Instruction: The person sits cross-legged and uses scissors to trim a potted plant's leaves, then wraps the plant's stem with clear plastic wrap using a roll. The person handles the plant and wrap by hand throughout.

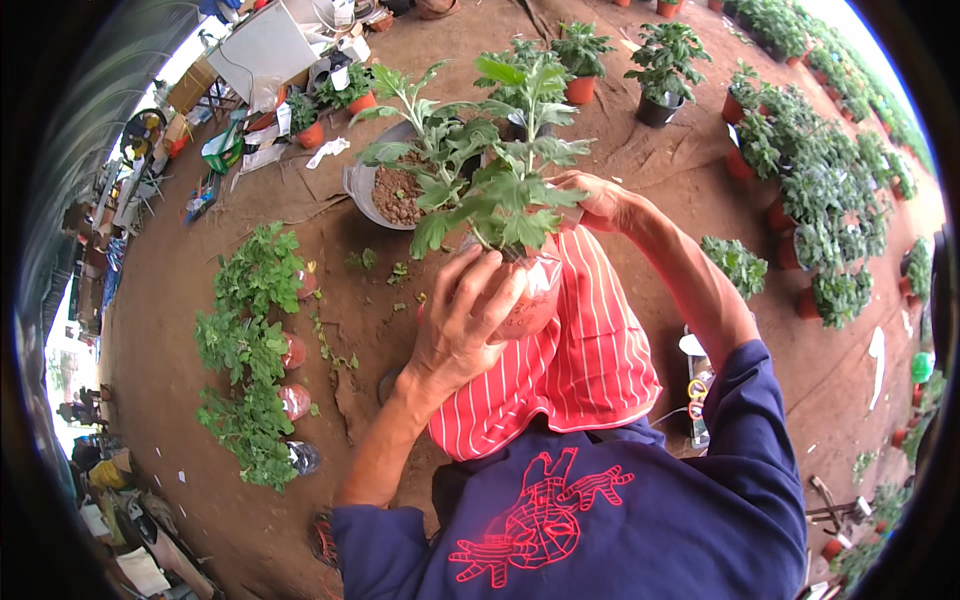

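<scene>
My left hand (466,319) grips a clear plastic pot (534,304) with reddish contents and handwriting on its side, held above my lap. Leafy green stems (517,180) rise out of it. My right hand (592,201) is at the far right side of the plant, its fingertips partly behind leaves; a small flat brownish piece (571,216) shows beside them, and whether I hold it is unclear. Just beyond stands a translucent tub (364,191) containing crumbly brown soil (397,196), partly covered by the leaves.
A row of leafy plants (251,352) in clear pots (294,401) lies on its side at left. Potted plants (832,187) crowd the right. Scissors (696,397) with colored handles rest near my right elbow. Plant scraps (397,274) litter the ground; clutter (262,52) stands at far left.
</scene>
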`<state>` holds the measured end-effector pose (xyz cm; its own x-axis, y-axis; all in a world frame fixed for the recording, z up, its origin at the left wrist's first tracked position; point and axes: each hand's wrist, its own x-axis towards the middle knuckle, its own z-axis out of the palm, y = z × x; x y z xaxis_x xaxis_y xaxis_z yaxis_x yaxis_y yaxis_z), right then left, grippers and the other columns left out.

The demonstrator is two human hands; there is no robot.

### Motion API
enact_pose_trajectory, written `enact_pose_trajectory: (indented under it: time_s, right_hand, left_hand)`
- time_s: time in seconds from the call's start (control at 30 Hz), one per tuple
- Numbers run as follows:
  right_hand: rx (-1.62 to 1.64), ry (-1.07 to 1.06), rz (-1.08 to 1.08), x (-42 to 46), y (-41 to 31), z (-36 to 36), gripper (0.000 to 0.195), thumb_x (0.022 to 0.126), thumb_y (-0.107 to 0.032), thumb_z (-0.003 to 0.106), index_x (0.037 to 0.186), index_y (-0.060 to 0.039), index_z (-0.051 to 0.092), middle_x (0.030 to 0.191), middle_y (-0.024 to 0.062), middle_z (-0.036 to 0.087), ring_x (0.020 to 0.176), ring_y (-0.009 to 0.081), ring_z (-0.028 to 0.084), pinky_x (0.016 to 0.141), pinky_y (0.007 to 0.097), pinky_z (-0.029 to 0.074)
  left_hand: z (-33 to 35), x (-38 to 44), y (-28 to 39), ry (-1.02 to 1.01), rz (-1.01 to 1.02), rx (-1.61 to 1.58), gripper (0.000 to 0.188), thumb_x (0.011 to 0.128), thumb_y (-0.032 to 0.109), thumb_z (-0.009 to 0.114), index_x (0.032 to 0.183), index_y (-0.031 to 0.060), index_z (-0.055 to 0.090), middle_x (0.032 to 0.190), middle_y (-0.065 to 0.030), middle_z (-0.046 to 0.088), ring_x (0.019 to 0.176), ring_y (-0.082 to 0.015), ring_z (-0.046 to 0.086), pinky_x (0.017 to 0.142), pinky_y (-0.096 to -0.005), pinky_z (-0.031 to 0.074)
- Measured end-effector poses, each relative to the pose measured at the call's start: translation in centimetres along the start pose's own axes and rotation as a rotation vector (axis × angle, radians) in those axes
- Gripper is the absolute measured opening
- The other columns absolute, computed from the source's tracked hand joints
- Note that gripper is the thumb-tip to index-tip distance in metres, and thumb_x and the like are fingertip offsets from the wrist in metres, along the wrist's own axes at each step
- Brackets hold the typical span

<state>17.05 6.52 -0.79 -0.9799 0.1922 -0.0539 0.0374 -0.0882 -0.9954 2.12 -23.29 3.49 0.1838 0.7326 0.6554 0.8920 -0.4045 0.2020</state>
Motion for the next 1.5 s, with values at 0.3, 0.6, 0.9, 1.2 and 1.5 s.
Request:
enact_pose_trajectory:
  time_s: [0.3, 0.6, 0.9, 1.2, 1.5]
  right_hand:
    - [0.361, 0.262, 0.044, -3.5, 1.1, 0.5, 0.061, 0.078, -0.008, 0.079, 0.136, 0.0044, 0.064, 0.111, 0.0077, 0.073, 0.096, 0.0182, 0.069, 0.087, 0.0316, 0.057]
    - [0.215, 0.484, -0.194, -7.0, 1.7, 4.7, 0.056, 0.073, -0.01, 0.097, 0.121, -0.0051, 0.067, 0.097, 0.0014, 0.069, 0.087, 0.0119, 0.063, 0.08, 0.0291, 0.051]
    - [-0.183, 0.873, -0.281, -4.9, -3.1, 4.5, 0.057, 0.07, -0.012, 0.102, 0.116, -0.0005, 0.072, 0.098, -0.0009, 0.07, 0.084, 0.0102, 0.06, 0.08, 0.0291, 0.055]
    - [-0.321, 0.886, -0.179, -5.2, -4.8, 6.0, 0.054, 0.072, -0.013, 0.103, 0.115, -0.0021, 0.072, 0.098, -0.0002, 0.073, 0.086, 0.0089, 0.063, 0.082, 0.0291, 0.057]
    - [-0.497, 1.092, -0.353, -8.2, -0.3, 6.4, 0.07, 0.069, -0.023, 0.107, 0.118, -0.0032, 0.06, 0.101, 0.0045, 0.068, 0.09, 0.0138, 0.063, 0.086, 0.0311, 0.057]
  left_hand:
    - [-0.6, 0.6, -0.4, -0.016, -0.051, -0.031, 0.106, 0.057, -0.001, 0.094, 0.155, 0.0105, 0.054, 0.148, -0.0177, 0.058, 0.137, -0.0447, 0.056, 0.115, -0.0557, 0.051]
    - [-1.2, 0.9, -0.4, -0.058, -0.119, -0.043, 0.106, 0.058, 0.002, 0.094, 0.156, 0.0127, 0.055, 0.145, -0.0165, 0.059, 0.136, -0.0432, 0.057, 0.114, -0.0544, 0.052]
    - [-0.5, 2.0, 1.0, -0.105, -0.145, 0.026, 0.105, 0.058, -0.002, 0.091, 0.156, 0.0194, 0.06, 0.143, -0.0143, 0.06, 0.134, -0.04, 0.056, 0.114, -0.0515, 0.054]
    - [-0.3, 1.8, 1.6, -0.097, -0.197, 0.029, 0.108, 0.057, -0.002, 0.091, 0.158, 0.0191, 0.058, 0.144, -0.0144, 0.058, 0.136, -0.0397, 0.054, 0.117, -0.0524, 0.05]
    - [-0.3, 2.4, 1.9, -0.109, -0.175, 0.054, 0.1, 0.061, -0.006, 0.083, 0.155, 0.0193, 0.059, 0.142, -0.014, 0.057, 0.135, -0.04, 0.053, 0.112, -0.0511, 0.055]
